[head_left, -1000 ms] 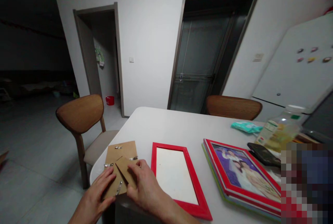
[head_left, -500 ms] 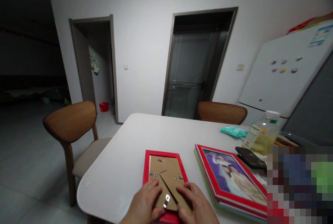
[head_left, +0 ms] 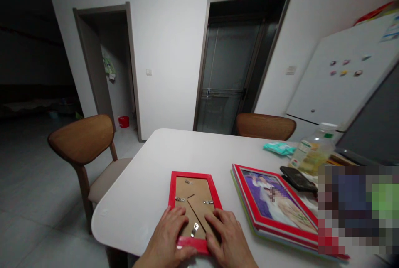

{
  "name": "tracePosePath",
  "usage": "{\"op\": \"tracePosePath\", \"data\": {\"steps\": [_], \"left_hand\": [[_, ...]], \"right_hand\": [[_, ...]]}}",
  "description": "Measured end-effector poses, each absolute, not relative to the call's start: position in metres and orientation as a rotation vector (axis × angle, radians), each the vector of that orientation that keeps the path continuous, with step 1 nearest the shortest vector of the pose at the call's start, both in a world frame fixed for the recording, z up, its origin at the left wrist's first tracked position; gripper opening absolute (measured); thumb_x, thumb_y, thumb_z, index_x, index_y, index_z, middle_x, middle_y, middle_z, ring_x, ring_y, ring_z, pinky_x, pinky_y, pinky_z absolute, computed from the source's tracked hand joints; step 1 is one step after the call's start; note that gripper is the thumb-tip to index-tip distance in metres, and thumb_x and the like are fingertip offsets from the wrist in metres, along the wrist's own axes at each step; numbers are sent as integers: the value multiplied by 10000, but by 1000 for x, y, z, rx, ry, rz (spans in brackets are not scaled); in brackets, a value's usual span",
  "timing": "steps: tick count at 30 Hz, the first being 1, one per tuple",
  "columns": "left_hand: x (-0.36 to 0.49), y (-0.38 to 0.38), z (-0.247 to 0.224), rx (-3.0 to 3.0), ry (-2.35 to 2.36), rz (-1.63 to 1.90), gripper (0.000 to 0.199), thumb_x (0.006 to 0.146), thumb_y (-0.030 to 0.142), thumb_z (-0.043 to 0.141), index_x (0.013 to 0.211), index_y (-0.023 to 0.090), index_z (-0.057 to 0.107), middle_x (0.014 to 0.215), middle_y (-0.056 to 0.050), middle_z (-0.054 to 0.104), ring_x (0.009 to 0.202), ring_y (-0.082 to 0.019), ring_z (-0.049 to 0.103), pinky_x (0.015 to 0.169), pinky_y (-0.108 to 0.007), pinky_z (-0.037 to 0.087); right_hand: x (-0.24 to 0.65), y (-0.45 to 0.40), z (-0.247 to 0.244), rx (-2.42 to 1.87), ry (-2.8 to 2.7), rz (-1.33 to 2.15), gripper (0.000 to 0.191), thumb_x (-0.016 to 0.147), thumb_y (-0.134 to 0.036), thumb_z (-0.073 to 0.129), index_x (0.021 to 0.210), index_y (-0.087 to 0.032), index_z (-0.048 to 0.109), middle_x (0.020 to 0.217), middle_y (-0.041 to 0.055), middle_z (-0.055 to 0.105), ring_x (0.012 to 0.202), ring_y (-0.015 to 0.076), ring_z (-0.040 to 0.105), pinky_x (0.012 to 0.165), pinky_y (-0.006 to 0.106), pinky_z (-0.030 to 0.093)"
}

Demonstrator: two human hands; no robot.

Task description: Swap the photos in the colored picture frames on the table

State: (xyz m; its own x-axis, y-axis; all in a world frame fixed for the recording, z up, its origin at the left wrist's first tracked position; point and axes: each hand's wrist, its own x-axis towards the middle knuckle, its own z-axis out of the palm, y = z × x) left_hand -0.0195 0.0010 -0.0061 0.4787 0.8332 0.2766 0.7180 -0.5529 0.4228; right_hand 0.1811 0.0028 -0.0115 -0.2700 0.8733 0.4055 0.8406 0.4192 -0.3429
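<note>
Red frame (head_left: 193,243) lay flat on worktop (head_left: 140,201), at 6 o'clock in view. Brown backing board (head_left: 198,195) sat within its opening, plain side up. Metal clips (head_left: 208,202) stood at board's 12, 3, 6 and 9 o'clock. Stand flap (head_left: 202,212) lay low, edge slanting from centre toward 5 o'clock.

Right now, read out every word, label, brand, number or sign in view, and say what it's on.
No text is readable.
Label on the bottle: too small and blurred.
Blue-and-white sticker on the fridge: too blurred.
Red bucket: pale mark, too small.
Brown backing board in the red frame: no writing visible.
</note>
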Motion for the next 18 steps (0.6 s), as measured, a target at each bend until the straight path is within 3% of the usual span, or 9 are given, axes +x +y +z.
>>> {"op": "tracePosePath", "data": {"steps": [3,8,18], "left_hand": [[-17,-1,-2,2410,1353,646,520,489,362,739,912,133,543,1210,-172,468,1132,-304,396,969,-500,252],[-13,0,1,2319,1386,674,337,464,251,750,711,165,538,1185,-142,499,1122,-280,411,985,-470,231],[-16,3,-12,2358,1374,722,354,432,262,756,699,164,545,1166,-142,519,1103,-312,428,963,-499,261]], "right_hand": [[174,0,1,-1392,-2231,72,243,731,-237,469,953,-272,561,1034,58,506,957,213,433,804,379,350],[164,-2,17,-1198,-2489,222,195,789,-321,421,919,-325,567,1014,8,507,921,174,424,788,336,335],[171,-2,15,-1107,-2598,200,290,776,-330,422,1044,-289,523,1081,35,509,993,203,414,857,351,314]]}}
